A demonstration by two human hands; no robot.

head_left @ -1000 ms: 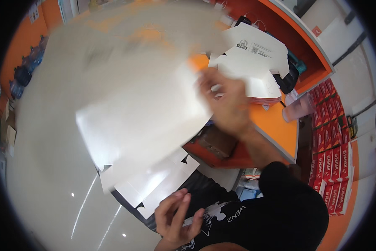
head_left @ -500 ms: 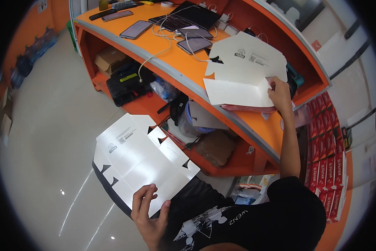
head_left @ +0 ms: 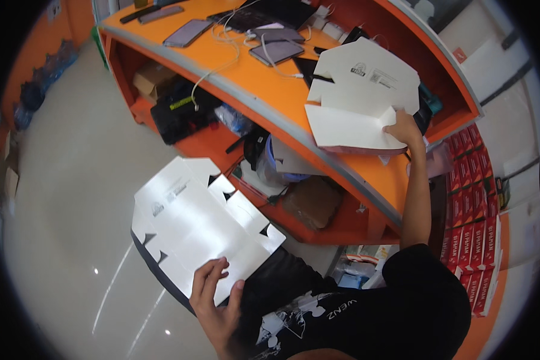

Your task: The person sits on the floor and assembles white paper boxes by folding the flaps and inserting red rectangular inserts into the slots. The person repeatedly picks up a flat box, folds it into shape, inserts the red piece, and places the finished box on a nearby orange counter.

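A flat white cardboard box blank [head_left: 192, 210], with notched edges and small dark print, lies across my lap. My left hand [head_left: 216, 300] is at its near edge, thumb and fingers spread apart over the corner. On the orange desk to the right sits a second white cardboard box [head_left: 366, 75], partly folded, with one side panel raised and a reddish outer face along its lower edge. My right hand [head_left: 405, 129] grips this box at its right inner corner, fingers bent in against the folded panel. Part of that corner is hidden behind the hand.
Several phones [head_left: 187, 33] with white cables, and a dark laptop [head_left: 270, 15], lie on the orange desk [head_left: 294, 90]. Below, the shelf holds a black case [head_left: 183, 114] and a brown carton [head_left: 312, 201]. Stacked red boxes [head_left: 471, 228] stand at right.
The partly folded box and my right hand have shifted slightly right and its side panel's angle differs a little. My left hand stays by the flat blank. The whole view has tilted slightly.
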